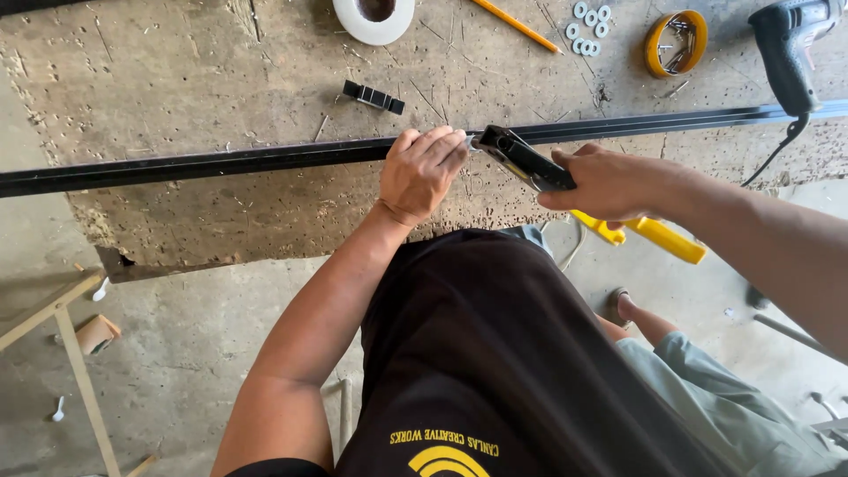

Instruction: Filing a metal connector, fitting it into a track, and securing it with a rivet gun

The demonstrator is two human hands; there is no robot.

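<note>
1. Two hands at long black metal bar [221, 162] lying across worn surface [177, 79].
2. Left hand [422, 173]: fingers clenched over bar.
3. Right hand [609, 184]: grasping yellow-handled riveter [530, 163], nose at bar.
4. Yellow round container [676, 41], well apart: holding small metal screws.

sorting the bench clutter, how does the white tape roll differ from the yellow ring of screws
The white tape roll is larger, thick-walled, and cut off by the frame's top edge; the yellow ring is smaller, thin-walled and fully in view. The roll's hole looks empty, while the ring holds screws. Both are round and lie flat on the worn workbench.
</note>
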